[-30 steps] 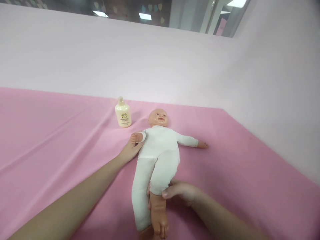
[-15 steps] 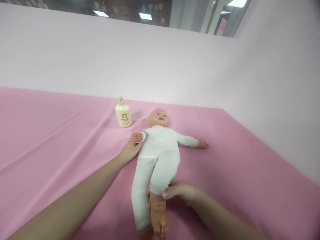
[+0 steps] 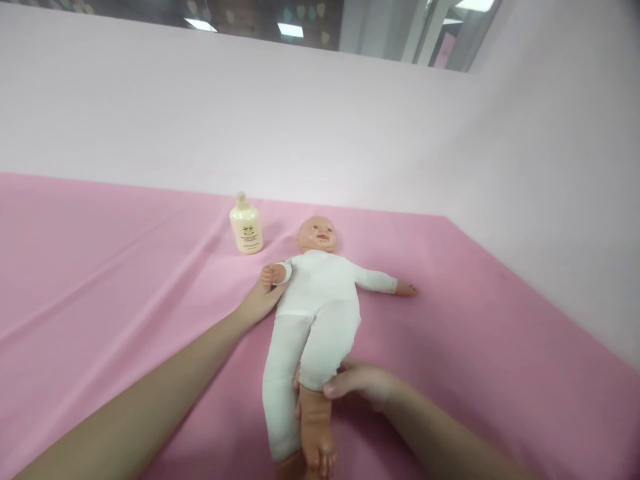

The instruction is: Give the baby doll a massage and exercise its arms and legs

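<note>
A baby doll (image 3: 323, 283) in a white cloth suit lies on its back, head away from me. One of its arms stretches out to the right. My left hand (image 3: 261, 300) is at the doll's left-side arm, thumb against the sleeve and body; the doll's small fist covers most of my fingers, but the hand appears closed around the arm. Around the lower right-side leg, just above the bare foot, my right hand (image 3: 363, 383) is closed, thumb on top and fingertips showing between the legs. That leg crosses slightly over the other.
A cream pump bottle (image 3: 247, 230) with a printed label stands upright left of the doll's head. Pink cloth (image 3: 150, 267) with folds covers the table. Behind and to the right rises a white wall (image 3: 225, 113), with a window (image 3: 280, 20) at the top.
</note>
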{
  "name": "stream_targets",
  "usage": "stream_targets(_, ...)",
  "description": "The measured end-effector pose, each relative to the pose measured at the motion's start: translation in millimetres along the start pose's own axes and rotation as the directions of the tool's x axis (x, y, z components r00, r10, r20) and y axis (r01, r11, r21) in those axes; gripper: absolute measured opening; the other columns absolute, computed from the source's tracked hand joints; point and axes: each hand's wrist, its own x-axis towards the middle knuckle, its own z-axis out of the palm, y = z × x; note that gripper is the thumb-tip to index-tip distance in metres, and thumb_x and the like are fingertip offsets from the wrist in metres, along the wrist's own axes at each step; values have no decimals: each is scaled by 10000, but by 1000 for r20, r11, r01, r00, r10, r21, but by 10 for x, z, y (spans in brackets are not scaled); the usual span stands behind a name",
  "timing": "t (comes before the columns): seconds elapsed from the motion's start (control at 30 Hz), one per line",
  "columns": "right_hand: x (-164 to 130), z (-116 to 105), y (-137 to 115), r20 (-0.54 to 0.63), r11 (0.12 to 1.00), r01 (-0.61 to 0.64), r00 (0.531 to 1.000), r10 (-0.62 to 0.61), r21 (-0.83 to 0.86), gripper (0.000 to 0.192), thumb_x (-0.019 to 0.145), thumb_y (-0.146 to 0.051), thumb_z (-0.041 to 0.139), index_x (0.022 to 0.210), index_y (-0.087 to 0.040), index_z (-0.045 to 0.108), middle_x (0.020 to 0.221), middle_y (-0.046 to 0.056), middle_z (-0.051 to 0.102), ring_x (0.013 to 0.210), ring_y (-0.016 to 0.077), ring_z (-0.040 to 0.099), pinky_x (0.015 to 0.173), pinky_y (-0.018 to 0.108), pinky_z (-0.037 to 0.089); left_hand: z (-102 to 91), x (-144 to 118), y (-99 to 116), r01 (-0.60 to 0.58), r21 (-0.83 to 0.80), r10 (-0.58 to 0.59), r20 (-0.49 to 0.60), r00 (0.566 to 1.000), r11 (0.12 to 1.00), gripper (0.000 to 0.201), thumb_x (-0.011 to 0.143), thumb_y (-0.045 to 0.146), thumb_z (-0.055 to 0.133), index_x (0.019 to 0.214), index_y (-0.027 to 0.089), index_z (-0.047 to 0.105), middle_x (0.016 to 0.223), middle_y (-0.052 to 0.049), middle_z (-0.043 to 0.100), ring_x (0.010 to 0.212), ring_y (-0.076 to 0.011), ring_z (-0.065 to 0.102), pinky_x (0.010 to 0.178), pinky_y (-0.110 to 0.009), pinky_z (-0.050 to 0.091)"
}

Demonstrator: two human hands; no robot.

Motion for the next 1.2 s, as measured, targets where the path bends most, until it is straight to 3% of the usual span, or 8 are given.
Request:
stream_targets(0.23, 10, -17, 15, 22, 1000, 5, 1000, -5, -7, 482, 603, -370, 765, 967, -73, 656, 900, 128, 677, 947, 268, 617, 919, 385, 395, -3, 1, 1, -4, 5, 4, -3, 1000, 1000, 607, 864, 468, 470, 1359, 122, 411, 1376, -141, 500, 1302, -274, 434, 1116, -405, 295)
stream_targets(0.53, 2, 15, -10, 33, 1000, -6, 999, 6, 13, 459, 617, -347, 762, 978, -82, 661, 867, 127, 686, 839, 231, 640, 893, 409, 420, 1, 6, -34, 10, -2, -10, -1, 1000, 1000, 568, 861, 475, 480, 1316, 135, 463, 1339, -137, 535, 1269, -279, 470, 1100, -401, 319)
stream_targets(1.2, 2, -14, 2, 29, 1000, -11, 1000, 11, 20, 448, 619, -330, 766, 980, -92, 652, 924, 105, 675, 944, 232, 610, 927, 390, 379, 1, 1, -19, 9, 3, -9, -18, 1000, 1000, 596, 856, 482, 489, 1332, 124, 450, 1333, -137, 543, 1262, -289, 478, 1093, -402, 333)
